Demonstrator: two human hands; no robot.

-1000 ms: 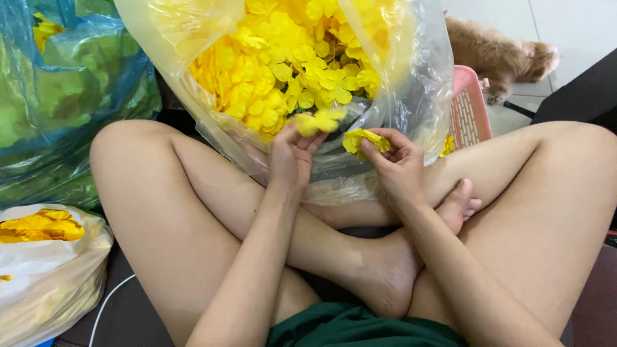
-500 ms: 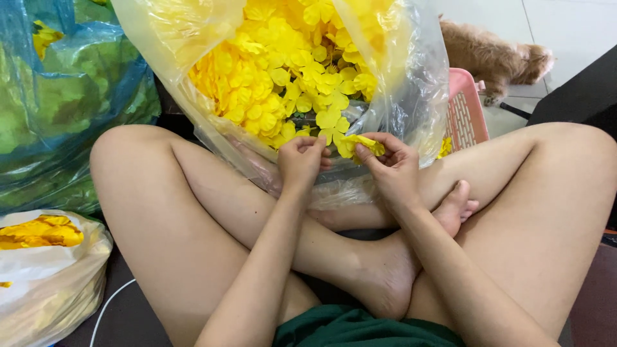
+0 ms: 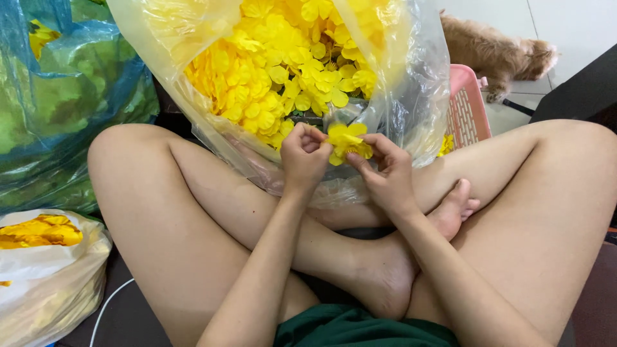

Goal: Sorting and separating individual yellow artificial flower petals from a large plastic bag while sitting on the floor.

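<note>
One yellow flower (image 3: 347, 142) pinched between fingers of left hand (image 3: 303, 157) and right hand (image 3: 385, 173).

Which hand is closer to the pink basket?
Right. The right hand holds the yellow flower just left of the pink basket; the left hand sits further left, on the flower's far side.

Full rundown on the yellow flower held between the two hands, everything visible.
The yellow flower is small and bright yellow, with flat rounded petals that look like thin fabric or plastic. It is pinched between the fingertips of the left hand and right hand, held just in front of the clear plastic bag heaped with matching flowers, above the crossed legs. No stem shows; its underside is hidden.
</note>
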